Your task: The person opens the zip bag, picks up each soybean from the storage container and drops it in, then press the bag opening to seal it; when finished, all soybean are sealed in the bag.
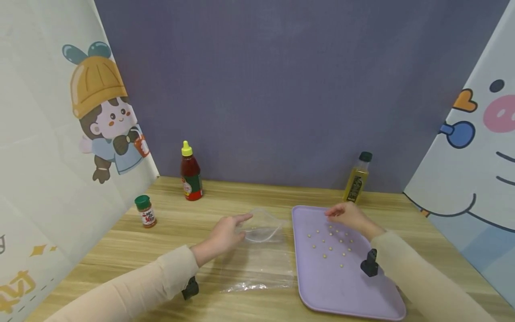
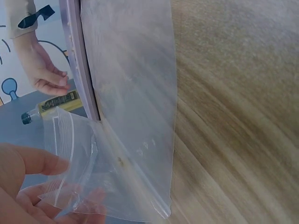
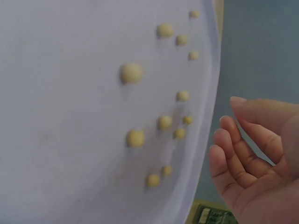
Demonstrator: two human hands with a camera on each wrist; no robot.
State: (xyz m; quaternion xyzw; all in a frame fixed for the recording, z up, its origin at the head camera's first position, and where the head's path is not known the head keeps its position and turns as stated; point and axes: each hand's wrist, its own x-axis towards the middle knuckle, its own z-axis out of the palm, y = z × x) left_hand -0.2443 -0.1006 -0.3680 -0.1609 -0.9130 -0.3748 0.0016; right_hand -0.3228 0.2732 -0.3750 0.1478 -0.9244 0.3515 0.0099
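My left hand (image 1: 225,232) grips the mouth of a clear zip bag (image 1: 257,264) lying on the table. In the left wrist view, the bag's ridged zip strip (image 2: 65,149) runs beside the thumb, and other fingers (image 2: 88,205) show through the plastic. Small pale specks (image 1: 254,228) show near the bag's mouth. My right hand (image 1: 348,215) hovers over the far end of a lilac tray (image 1: 330,290). Its fingers are loosely bent, with a gap between thumb and fingers and nothing visible there. Several small round pale-yellow beans (image 3: 131,73) lie scattered on the tray.
An oil bottle (image 1: 356,181) with a dark cap stands just behind the tray. Toward the back left is a red sauce bottle (image 1: 191,176) with a yellow tip. A green-capped spice jar (image 1: 146,213) stands at the left. A dark partition (image 1: 257,98) rises behind the table.
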